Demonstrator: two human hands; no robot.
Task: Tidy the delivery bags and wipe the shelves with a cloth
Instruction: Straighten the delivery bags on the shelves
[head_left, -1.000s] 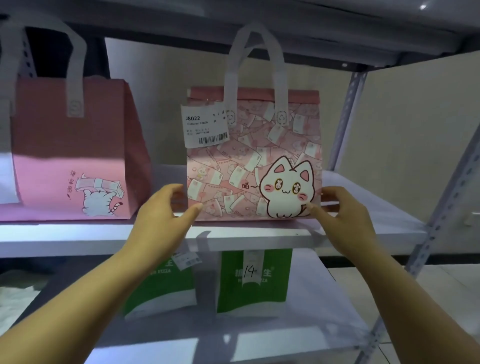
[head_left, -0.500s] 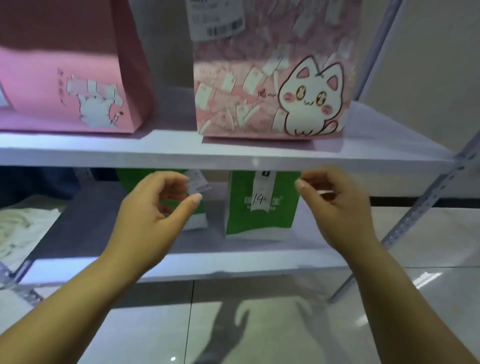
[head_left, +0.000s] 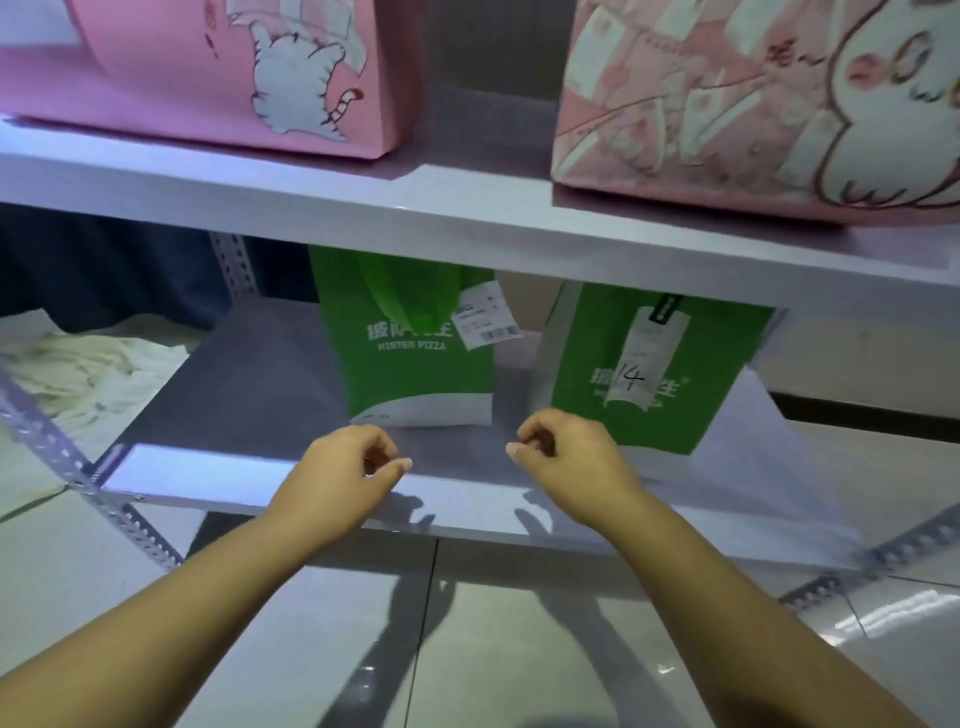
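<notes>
Two green pizza bags stand on the lower shelf (head_left: 208, 473). The left green bag (head_left: 410, 358) carries a white receipt tag; the right green bag (head_left: 649, 374) bears a slip marked 14. My left hand (head_left: 348, 478) hovers over the shelf's front edge, just below the left green bag, fingers loosely curled and holding nothing. My right hand (head_left: 566, 457) is level with it, in front of the right bag's lower left corner, also loosely curled and empty. On the upper shelf (head_left: 467, 208) sit a plain pink bag (head_left: 208, 73) and a pink cat-print bag (head_left: 753, 104).
A crumpled white cloth (head_left: 88, 379) lies to the left, beside the lower shelf. Perforated metal uprights (head_left: 104, 499) run diagonally at left and lower right. Glossy floor tiles (head_left: 467, 649) lie below the shelf.
Both hands let go of the cat-print bag on the upper shelf and dropped to the lower shelf. The view tilted down and moved closer to the green bags.
</notes>
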